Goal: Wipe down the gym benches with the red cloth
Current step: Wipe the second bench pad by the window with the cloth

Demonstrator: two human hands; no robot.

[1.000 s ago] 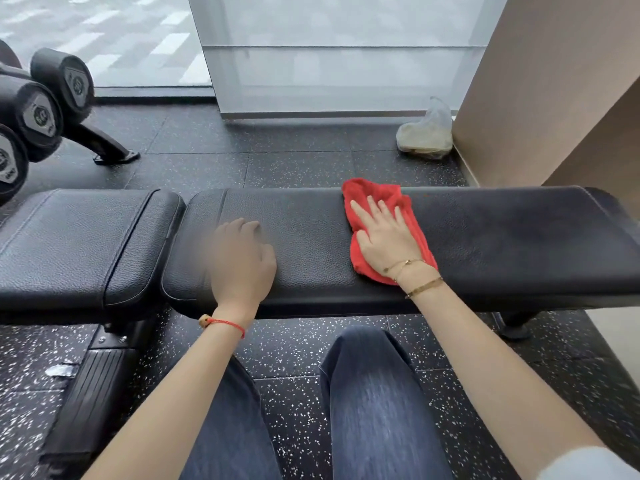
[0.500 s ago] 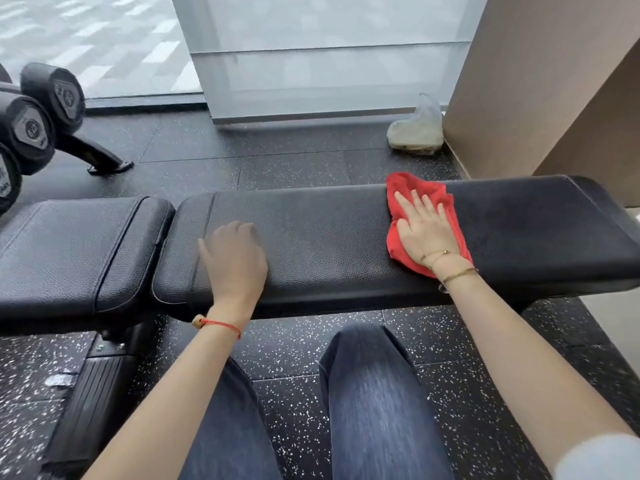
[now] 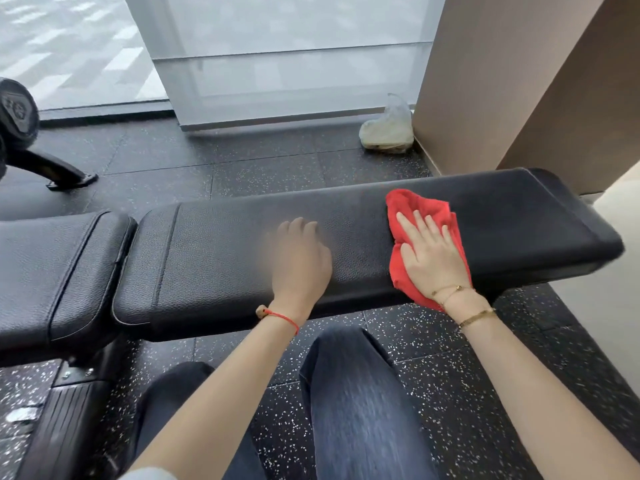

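A long black padded bench [image 3: 242,244] runs across the view in front of my knees. On its right part lies the crumpled red cloth [image 3: 420,209]. My right hand [image 3: 429,258] lies flat on the cloth with fingers spread, pressing it onto the pad. My left hand [image 3: 299,261] rests on the bare middle of the pad, fingers loosely curled, holding nothing. A second black pad [image 3: 52,268] adjoins the bench on the left.
Dumbbells on a rack [image 3: 17,112] stand at the far left, with the rack's foot [image 3: 65,171] on the speckled black floor. A filled plastic bag [image 3: 386,131] sits by the brown wall [image 3: 519,81] at the back right. A glass panel is behind.
My right hand has slid the red cloth rightward along the bench toward its right end. My left hand has shifted right along the pad too, and the view has turned right.
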